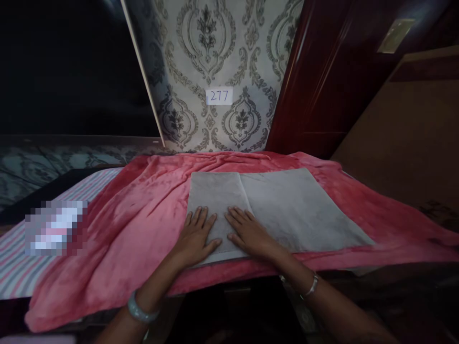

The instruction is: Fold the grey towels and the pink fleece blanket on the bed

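Observation:
A grey cloth (287, 205) lies flat in front of me, its left part folded over towards the middle. My left hand (196, 236) rests palm down near the left edge of the folded part, fingers spread. Beside it, my right hand (249, 231) presses flat close to the fold's inner edge, fingers stretched out. Neither hand grips anything. Under the grey cloth spreads a rumpled pink plush blanket (143, 229). A pale bangle (139, 308) circles my left wrist, and a thin silver bracelet (312, 285) is on my right.
Striped fabric (21, 263) shows at the left under the blanket. A large dark screen (71, 67) stands at the back left. Behind is patterned wallpaper (208, 48) with a paper label (219, 96) reading 277. A dark red wooden panel (315, 71) rises at the right.

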`<state>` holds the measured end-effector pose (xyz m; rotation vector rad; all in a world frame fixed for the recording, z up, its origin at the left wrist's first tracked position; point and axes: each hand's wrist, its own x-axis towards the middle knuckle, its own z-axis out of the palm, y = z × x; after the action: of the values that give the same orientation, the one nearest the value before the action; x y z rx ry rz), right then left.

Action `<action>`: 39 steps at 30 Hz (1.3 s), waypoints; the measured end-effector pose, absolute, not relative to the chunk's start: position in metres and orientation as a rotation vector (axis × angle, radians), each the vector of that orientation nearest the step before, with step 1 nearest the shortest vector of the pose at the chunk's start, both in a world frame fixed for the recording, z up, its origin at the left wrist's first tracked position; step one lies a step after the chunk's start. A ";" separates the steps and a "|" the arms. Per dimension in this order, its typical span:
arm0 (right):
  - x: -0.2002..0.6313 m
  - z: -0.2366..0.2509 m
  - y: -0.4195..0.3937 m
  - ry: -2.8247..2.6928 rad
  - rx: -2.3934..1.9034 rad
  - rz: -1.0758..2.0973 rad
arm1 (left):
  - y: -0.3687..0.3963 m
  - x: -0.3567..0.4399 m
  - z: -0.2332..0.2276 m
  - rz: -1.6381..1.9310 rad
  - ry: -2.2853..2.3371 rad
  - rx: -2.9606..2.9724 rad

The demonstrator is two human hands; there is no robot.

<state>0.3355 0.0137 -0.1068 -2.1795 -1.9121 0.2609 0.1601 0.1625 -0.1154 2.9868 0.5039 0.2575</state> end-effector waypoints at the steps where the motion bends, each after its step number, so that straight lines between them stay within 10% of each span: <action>1: 0.336 -0.108 0.010 -1.911 -2.171 0.265 | 0.162 0.159 -0.118 0.263 0.500 2.993; 39: 0.406 -0.075 0.137 -1.839 -2.223 0.139 | 0.187 0.162 -0.090 0.439 0.494 2.698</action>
<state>0.4061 0.1369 -0.0754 -2.2234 -1.8391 0.1391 0.1616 0.1869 -0.0900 2.6985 0.4937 0.4394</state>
